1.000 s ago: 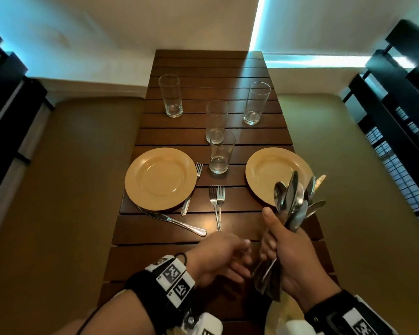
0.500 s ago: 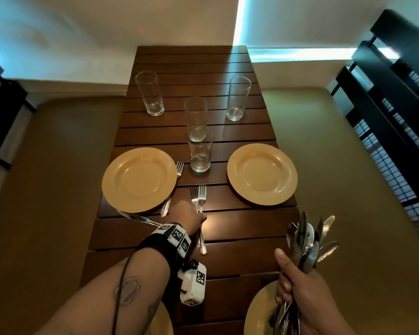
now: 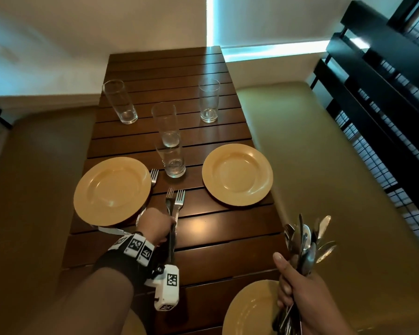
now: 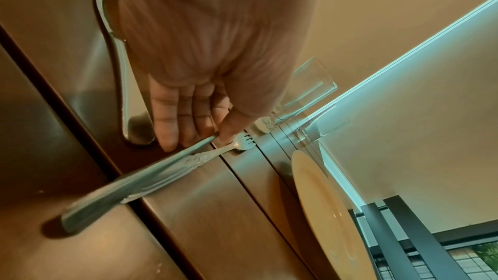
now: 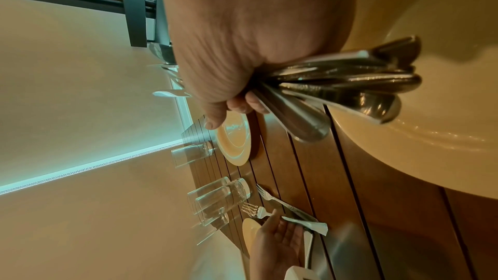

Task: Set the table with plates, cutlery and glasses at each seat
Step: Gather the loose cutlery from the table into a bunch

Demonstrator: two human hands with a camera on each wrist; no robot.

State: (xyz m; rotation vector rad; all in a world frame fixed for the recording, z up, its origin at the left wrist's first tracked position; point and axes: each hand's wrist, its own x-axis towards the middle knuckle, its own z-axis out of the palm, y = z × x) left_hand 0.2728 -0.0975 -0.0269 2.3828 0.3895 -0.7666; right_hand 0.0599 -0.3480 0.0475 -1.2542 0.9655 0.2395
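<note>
My left hand point(image 3: 166, 222) pinches the handle of a fork point(image 3: 169, 201), one of two lying side by side mid-table; the other fork point(image 3: 180, 198) stays on the wood. In the left wrist view the thumb and fingers point(image 4: 172, 127) clamp that fork's handle point(image 4: 140, 180), which is raised off the ornate fork point(image 4: 205, 158). At the near right my right hand point(image 3: 290, 281) grips a bundle of spoons and knives point(image 3: 305, 243), heads up; the wrist view shows its handles point(image 5: 337, 84) fanned out. Yellow plates sit left point(image 3: 111, 191) and right point(image 3: 237, 175).
A third plate point(image 3: 247, 310) lies at the near right of the slatted wooden table point(image 3: 228, 238). Several empty glasses point(image 3: 173, 163) stand in the middle and towards the far end. A fork point(image 3: 153, 176) and a knife point(image 3: 109, 230) lie by the left plate. Benches flank the table.
My left hand left the right hand, reached out to the two forks and took hold of one. The right hand with the bundle dropped back towards the near right corner.
</note>
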